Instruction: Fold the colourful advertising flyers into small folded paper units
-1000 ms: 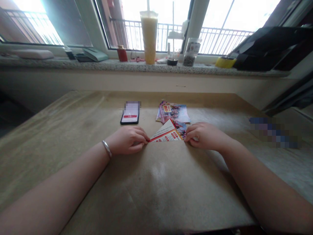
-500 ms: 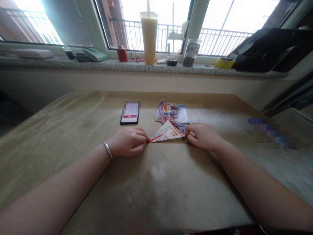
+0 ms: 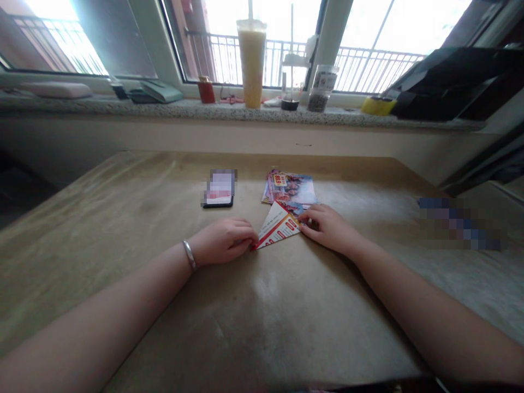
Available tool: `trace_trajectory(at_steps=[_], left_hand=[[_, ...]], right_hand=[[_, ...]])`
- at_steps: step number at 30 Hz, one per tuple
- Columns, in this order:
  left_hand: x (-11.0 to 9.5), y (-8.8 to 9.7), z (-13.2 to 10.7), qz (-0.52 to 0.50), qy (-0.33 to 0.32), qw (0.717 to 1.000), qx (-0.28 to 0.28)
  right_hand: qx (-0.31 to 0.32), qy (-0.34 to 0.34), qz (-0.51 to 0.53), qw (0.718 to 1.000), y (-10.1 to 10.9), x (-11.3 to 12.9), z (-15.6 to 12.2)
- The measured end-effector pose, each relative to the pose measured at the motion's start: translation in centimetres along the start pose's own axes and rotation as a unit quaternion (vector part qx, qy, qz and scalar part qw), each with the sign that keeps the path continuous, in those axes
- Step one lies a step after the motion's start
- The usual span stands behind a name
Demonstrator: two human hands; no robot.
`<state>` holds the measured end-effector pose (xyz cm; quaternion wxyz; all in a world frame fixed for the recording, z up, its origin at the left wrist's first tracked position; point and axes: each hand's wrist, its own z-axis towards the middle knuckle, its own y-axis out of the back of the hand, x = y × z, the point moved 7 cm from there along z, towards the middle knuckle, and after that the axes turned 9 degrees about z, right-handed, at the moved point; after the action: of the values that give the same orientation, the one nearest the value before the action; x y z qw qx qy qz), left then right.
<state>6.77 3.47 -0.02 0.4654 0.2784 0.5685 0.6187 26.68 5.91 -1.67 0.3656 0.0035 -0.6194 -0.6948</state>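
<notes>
From the head, 1 camera looks forward and down over the table (image 3: pixel 254 322) toward the window (image 3: pixel 278 22).

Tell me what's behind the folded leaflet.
Behind the folded leaflet, a loose stack of printed flyers lies on the table. The leaflet's far tip hides part of the stack's near edge; whether they touch can't be told.

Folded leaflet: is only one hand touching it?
No, the left hand is at the near-left corner of the folded leaflet and the right hand holds its right end.
</notes>
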Motion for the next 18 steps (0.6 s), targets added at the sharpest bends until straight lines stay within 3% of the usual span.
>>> trace_trajectory(at_steps=[5,10,18], left_hand=[[0.8,-0.4,0.2,0.019,0.005,0.999,-0.05],[0.8,-0.7,0.2,0.051,-0.019,0.997,-0.062],[0.6,-1.0,0.3,0.072,-0.026,0.997,-0.033]], right_hand=[[-0.019,0.012,0.025,0.999,-0.4,0.5,0.2],[-0.029,0.01,0.054,0.998,-0.8,1.2,0.4],[-0.035,-0.087,0.204,0.974,-1.6,-0.2,0.5]])
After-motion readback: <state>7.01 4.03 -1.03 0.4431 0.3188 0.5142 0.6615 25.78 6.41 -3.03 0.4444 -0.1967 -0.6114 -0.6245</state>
